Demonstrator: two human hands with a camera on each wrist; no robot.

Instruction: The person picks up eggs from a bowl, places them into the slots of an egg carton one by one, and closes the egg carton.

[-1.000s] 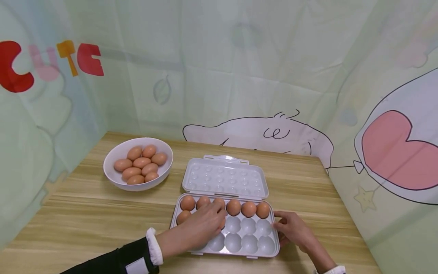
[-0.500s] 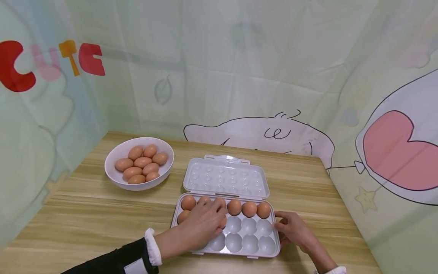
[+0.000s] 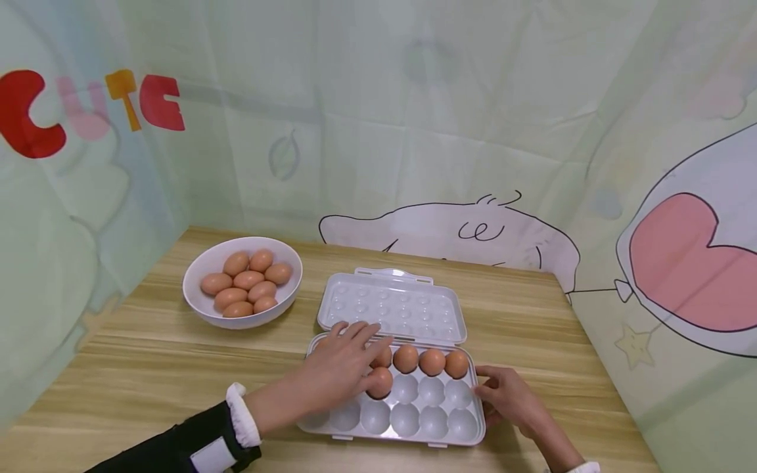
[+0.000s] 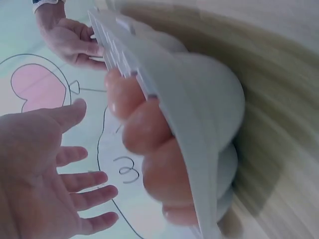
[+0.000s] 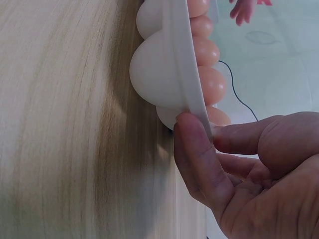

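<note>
A white plastic egg carton [image 3: 434,441] lies with its lid [image 3: 393,305] folded back behind it. Brown eggs fill its back row, and one egg [image 3: 380,382] shows in the middle row beside my left thumb. My left hand [image 3: 328,371] hovers over the carton's left part with fingers spread, hiding the eggs beneath. In the left wrist view that hand [image 4: 40,174] is apart from the eggs [image 4: 167,172] and holds nothing. At the carton's right edge my right hand [image 3: 511,397] pinches the rim between thumb and fingers, clearest in the right wrist view, where the fingers [image 5: 199,159] lie under it.
A white bowl [image 3: 195,303] with several brown eggs [image 3: 248,280] stands at the back left of the wooden table [image 3: 148,387]. Printed curtains [image 3: 378,131] hang close behind the table and along both sides.
My left hand has lifted off the eggs and moved slightly left, its fingers now spread, leaving an egg in the middle row uncovered. The right hand has kept its hold on the rim.
</note>
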